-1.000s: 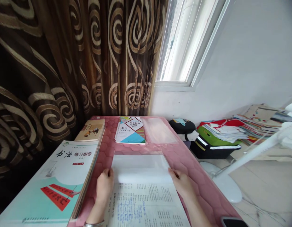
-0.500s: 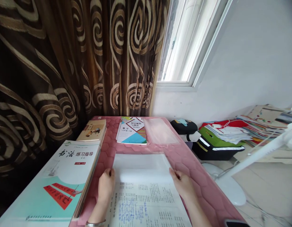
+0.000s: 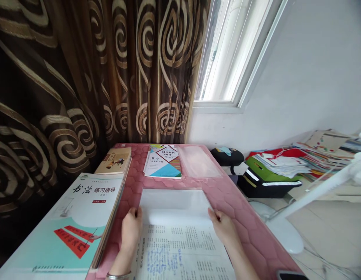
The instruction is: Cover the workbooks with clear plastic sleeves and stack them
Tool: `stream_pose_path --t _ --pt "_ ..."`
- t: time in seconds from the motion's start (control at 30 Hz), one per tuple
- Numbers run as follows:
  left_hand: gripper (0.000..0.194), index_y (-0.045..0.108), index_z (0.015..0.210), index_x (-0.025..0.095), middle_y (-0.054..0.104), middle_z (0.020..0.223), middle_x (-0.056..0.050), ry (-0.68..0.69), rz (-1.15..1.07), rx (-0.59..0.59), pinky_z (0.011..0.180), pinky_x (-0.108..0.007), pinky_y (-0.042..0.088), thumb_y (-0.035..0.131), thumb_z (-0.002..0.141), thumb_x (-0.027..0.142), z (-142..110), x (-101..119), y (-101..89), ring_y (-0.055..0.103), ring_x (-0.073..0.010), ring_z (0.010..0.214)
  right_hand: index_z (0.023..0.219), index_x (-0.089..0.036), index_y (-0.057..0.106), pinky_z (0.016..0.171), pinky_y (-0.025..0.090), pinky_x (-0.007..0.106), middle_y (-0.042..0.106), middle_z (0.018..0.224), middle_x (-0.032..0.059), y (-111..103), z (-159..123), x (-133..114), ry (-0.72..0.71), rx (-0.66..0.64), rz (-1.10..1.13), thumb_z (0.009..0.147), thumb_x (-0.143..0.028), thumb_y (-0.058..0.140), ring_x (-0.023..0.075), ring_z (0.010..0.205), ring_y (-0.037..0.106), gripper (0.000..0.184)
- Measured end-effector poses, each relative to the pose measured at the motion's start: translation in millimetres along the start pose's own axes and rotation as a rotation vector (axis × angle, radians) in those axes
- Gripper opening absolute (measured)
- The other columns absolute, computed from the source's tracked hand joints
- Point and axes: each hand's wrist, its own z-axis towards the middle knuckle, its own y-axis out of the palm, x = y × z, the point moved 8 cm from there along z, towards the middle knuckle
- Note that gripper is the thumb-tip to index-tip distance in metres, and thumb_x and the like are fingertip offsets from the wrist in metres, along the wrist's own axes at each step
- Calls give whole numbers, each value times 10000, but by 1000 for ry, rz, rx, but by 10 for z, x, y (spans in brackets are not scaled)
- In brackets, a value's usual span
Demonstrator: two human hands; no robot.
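A printed workbook with blue handwriting lies in front of me, its lower part cut off by the frame's edge. Across its top and beyond it stretches a whitish, see-through plastic book cover. My left hand, a metal bangle on its wrist, is closed at the cover's left edge, thumb against the curled fingers. On the opposite edge, my right hand pinches the cover between thumb and fingers. Whether the fingers also grip the workbook's pages cannot be made out.
A calligraphy workbook tops a stack at the left, with a brown book behind. A maths workbook and another clear cover lie at the back of the pink table. A white lamp stands to the right.
My right hand has shifted very slightly to the left along with the cover's right edge. My left hand and everything else look the same.
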Motion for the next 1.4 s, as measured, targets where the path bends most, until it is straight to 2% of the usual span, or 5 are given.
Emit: stream_pose_path --t 0.37,0.6,0.97,1.2,1.4 --pt "287 557 704 203 697 753 -104 -6 -39 -12 599 -253 381 375 920 256 -33 10 -37 653 -214 708 691 -231 627 588 421 258 731 755 69 17 39 37 0 23 -28 854 -514 370 229 761 680 416" --pt "268 537 704 202 709 790 -119 -15 47 -14 605 -255 359 409 931 268 -35 21 -10 672 -223 744 705 -230 670 636 437 250 734 750 56 -133 -61 -110 43 -75 100 862 -486 390 226 812 687 410" --pt "274 547 697 205 696 732 -96 6 -12 0 582 -240 369 392 920 243 -46 22 -60 649 -200 670 615 -239 547 588 394 279 699 691 77 25 17 13 5 18 -104 870 -543 316 252 758 667 459" --pt "269 567 714 192 711 758 -125 -12 69 -16 586 -249 353 418 928 257 -32 13 -15 672 -219 715 735 -246 649 631 431 254 718 729 38 -89 -24 -37 37 -59 73 852 -508 369 214 777 677 401" --pt "259 600 756 176 718 769 -129 -2 63 3 589 -255 361 425 924 264 -25 10 2 681 -228 717 581 -239 525 580 402 271 676 639 49 -37 -7 -3 12 -4 20 840 -495 388 219 685 644 389"
